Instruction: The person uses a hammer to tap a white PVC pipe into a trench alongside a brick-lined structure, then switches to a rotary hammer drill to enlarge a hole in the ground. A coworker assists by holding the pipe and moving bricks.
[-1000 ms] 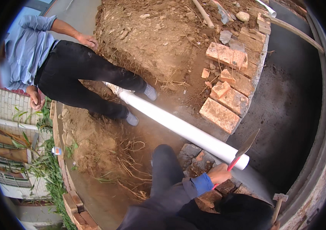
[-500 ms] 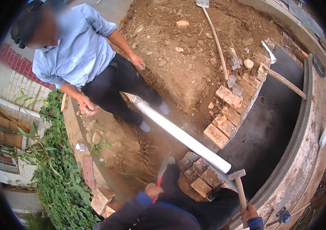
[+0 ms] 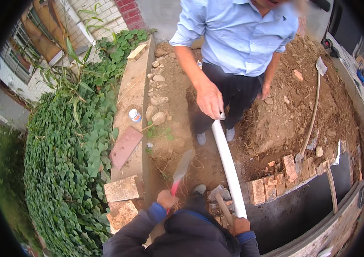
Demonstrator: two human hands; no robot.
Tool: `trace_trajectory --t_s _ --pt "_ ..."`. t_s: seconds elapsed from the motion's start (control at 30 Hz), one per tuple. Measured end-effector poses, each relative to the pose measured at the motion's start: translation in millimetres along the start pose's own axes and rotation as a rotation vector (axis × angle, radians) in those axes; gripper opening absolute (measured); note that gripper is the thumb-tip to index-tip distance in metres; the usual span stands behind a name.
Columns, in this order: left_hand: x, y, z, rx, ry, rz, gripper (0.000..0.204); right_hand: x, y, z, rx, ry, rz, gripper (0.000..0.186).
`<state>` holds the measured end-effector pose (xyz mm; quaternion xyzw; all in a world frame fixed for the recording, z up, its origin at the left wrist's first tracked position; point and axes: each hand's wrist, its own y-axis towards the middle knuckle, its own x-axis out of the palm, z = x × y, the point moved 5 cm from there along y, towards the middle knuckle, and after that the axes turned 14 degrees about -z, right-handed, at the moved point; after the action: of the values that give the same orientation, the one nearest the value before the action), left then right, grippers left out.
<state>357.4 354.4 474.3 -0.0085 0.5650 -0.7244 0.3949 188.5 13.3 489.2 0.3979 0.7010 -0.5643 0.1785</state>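
Head view inspected. Found left hand [image 3: 167, 199] closed firmly round the grip of a red-handled blade [image 3: 183, 166], with tip pointing up and away over bare soil [image 3: 171, 147]. Found right hand [image 3: 240, 225] wrapped round the shaft of a wooden-handled tool [image 3: 224, 207], with working end not discernible. Located white pipe [image 3: 228, 171] running from between the shoes [image 3: 230, 134] of a co-worker [image 3: 233, 47] to the near edge of a dark pit [image 3: 293, 216], with lower end close against right hand; cannot confirm contact there. Noted co-worker's right hand [image 3: 210, 100] lowered to the upper pipe end with fingers bent; cannot verify a grip. Recorded a row of bricks [image 3: 272, 188] along the pit edge, and broken masonry [image 3: 220, 192] beside the pipe, near the wearer's shoe [image 3: 200, 188]. Judged as main hazard: displacement of the pipe toward the pit, from a knock by shaft or knuckles against a smooth, round, apparently unsecured end. Judged as second hazard: scoring of the pipe, or personal injury, from a careless swing of the exposed blade in tight quarters. Rated footing doubtful, owing to uneven rubble and possible shifting under load.
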Motion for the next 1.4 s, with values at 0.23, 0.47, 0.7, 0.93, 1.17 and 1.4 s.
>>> trace_trajectory --t_s 0.23,0.47,0.7,0.93,1.17,1.4 --pt "-98.5 -1.9 -70.3 -0.005 -0.064 0.49 0.028 -91.7 82.2 -104.7 -0.17 0.09 -0.01 0.035" --pt "-157.8 28.2 -106.9 -0.01 -0.481 0.505 0.025 -145.0 54.6 -152.1 -0.22 0.202 0.063 0.04" --pt "-184.0 84.1 -130.7 0.018 -0.52 0.566 0.027 -122.0 33.4 -130.4 -0.115 0.262 0.153 0.038" --pt "-206.8 151.9 14.3 0.287 -0.194 0.38 0.027 -126.5 45.2 -102.0 -0.043 1.467 -0.07 0.024" --pt "3.8 162.0 347.5 0.879 0.394 -0.365 0.027 -60.0 6.4 -67.5 0.262 1.923 0.338 0.035" --pt "215.5 118.5 455.8 0.942 0.836 -0.827 0.026 116.4 -145.5 -76.6 0.964 2.105 0.76 0.026"
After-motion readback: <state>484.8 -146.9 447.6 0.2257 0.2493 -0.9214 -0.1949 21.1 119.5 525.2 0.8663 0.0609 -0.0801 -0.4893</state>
